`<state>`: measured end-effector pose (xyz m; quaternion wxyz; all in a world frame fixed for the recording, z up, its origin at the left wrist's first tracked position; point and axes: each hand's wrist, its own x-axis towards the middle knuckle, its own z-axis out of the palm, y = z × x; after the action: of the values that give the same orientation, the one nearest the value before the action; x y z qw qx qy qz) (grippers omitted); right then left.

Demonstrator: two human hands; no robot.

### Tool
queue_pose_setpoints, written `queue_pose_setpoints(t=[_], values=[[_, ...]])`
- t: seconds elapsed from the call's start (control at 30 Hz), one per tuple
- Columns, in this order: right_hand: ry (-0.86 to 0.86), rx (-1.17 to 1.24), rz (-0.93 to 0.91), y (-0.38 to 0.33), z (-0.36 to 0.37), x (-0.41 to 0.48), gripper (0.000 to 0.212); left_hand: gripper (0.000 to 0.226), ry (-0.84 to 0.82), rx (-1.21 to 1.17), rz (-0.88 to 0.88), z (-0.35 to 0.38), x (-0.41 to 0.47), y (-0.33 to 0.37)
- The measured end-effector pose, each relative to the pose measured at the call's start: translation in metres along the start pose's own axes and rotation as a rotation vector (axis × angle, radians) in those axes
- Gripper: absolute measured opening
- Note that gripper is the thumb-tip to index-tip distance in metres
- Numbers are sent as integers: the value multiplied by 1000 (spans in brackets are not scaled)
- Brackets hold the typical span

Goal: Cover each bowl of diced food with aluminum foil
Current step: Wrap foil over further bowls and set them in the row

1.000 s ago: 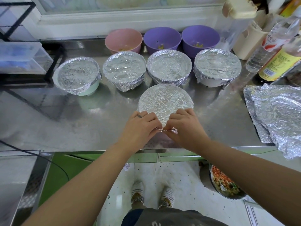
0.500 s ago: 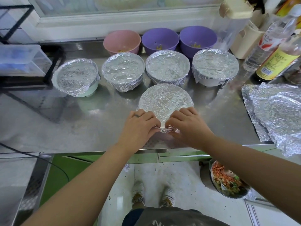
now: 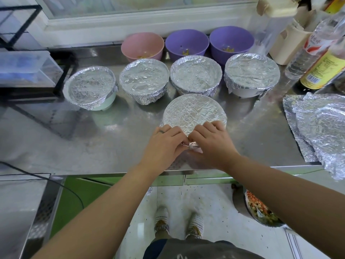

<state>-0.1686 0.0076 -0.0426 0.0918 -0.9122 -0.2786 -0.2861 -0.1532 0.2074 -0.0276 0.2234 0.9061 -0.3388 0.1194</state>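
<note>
Single head-worn wide-angle view, looking forward and steeply down over the tabletop [image 3: 78,146]; close range, floor [image 3: 214,202] visible below the near edge.

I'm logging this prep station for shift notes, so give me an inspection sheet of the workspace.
Surface: reflective stainless steel counter.
Job's things: front foil-covered bowl near the counter edge; four foil-covered bowls in a row behind it; pink plastic bowl and two purple plastic bowls uncovered at the back; crumpled foil sheets at right.
Clutter: yellow-labelled bottle and clear bottle at right; clear plastic box at left.
Hands: left hand and right hand both pinch foil at the front bowl's near rim.
Cables: black cable below the counter, left.
Surroundings: white window frame behind; metal bowl of diced food below, right.
</note>
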Motion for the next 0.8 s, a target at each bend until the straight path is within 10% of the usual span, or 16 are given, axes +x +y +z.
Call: queue_pose_setpoints(t=[0.8], values=[[-130,153,-111,20,-19,-4,13,28,42,141,45,-8,-10,-6]])
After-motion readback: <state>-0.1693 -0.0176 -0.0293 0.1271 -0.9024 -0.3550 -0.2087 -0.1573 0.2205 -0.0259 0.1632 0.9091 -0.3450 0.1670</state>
